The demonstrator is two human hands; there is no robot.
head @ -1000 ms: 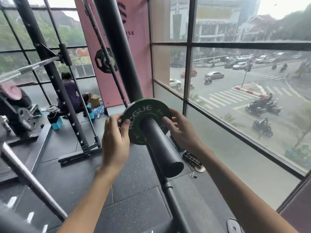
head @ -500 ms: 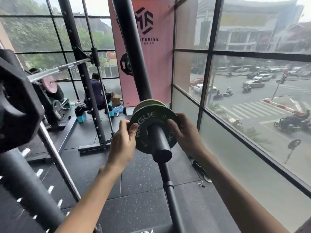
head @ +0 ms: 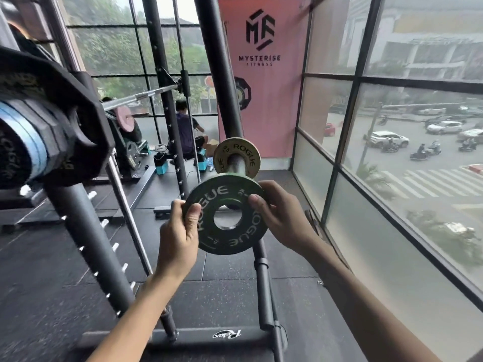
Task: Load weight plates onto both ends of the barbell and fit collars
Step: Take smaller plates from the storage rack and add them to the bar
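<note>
Between left hand (head: 180, 239), right hand (head: 279, 218): green plate (head: 236, 240), fingers (head: 193, 212) pinching rim (both sides).

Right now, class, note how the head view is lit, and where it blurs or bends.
Head view: soft daylight through the windows, no hard shadows; the wide angle slants the window bars; the near black plates at left are blurred; the green plate has sharp lettering.
</note>
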